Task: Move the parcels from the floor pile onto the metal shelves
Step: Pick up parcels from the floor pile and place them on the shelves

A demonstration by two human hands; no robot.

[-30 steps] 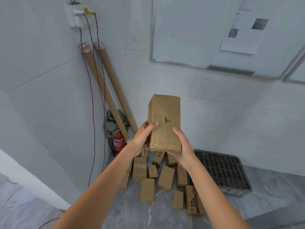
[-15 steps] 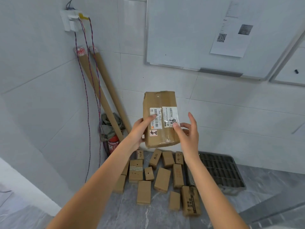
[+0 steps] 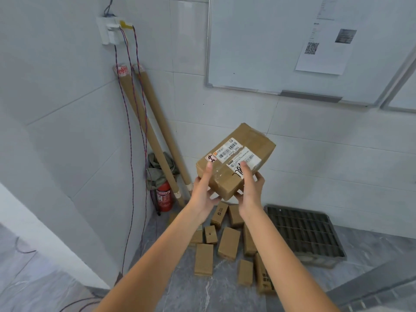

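Brown cardboard parcel (image 3: 235, 162) tilted, held at its near end only | my left hand (image 3: 205, 190) and right hand (image 3: 250, 188) pinch it, thumbs on the labelled top, fingers beneath | floor pile (image 3: 227, 242) below the grip | risk, I judge: unsupported far end tips and slips out | shelves not in view

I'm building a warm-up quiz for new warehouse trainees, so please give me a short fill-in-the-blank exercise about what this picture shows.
1. Both hands, left hand and right hand, hold one brown ____ with barcode labels facing the camera.
2. The small cardboard boxes lie on the ____.
3. The red fire extinguisher stands in the corner beside two long cardboard ____.
4. A sheet with a QR code hangs on the ____.

Missing words: parcel; floor; tubes; whiteboard
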